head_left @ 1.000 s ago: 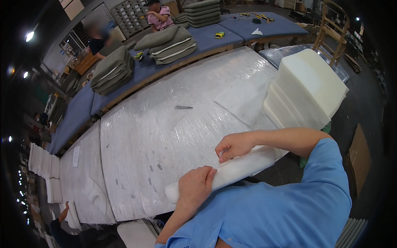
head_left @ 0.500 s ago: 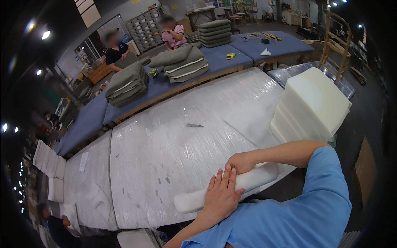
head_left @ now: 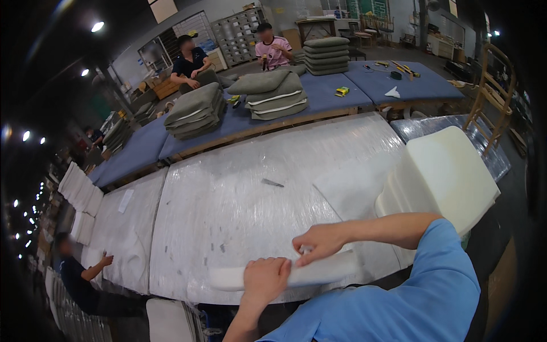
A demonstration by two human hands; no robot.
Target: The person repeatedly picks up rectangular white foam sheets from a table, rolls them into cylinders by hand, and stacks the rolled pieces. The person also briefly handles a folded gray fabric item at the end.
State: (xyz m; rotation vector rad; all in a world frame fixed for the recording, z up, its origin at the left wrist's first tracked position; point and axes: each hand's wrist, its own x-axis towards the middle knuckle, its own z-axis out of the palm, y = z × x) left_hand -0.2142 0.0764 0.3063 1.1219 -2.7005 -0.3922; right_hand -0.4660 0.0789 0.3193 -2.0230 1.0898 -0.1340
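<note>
A long white foam piece (head_left: 327, 269) lies near the front edge of a table wrapped in clear plastic film (head_left: 228, 199). My left hand (head_left: 266, 279) is closed over the foam, its fingers curled across the top. Just to the right, my right hand (head_left: 322, 242) is closed above the foam's far side. Between its thumb and fingers shows a small whitish bit, too little of it to name. A thin white sheet (head_left: 353, 182) lies on the film beyond. At the right stands a tall stack of white foam cushions (head_left: 450, 171).
Blue padded tables (head_left: 325, 94) run behind, bearing stacks of grey-green cushions (head_left: 196, 111), a yellow packet (head_left: 342, 91) and tools (head_left: 404, 69). Two people sit beyond them. Another person (head_left: 80, 279) stands at the far left. A wooden chair frame (head_left: 490, 97) stands at the right.
My left hand has gone from lying flat to curled over the foam, farther left. My right hand has shifted slightly left and nearer. The view has turned, so the surroundings appear shifted right.
</note>
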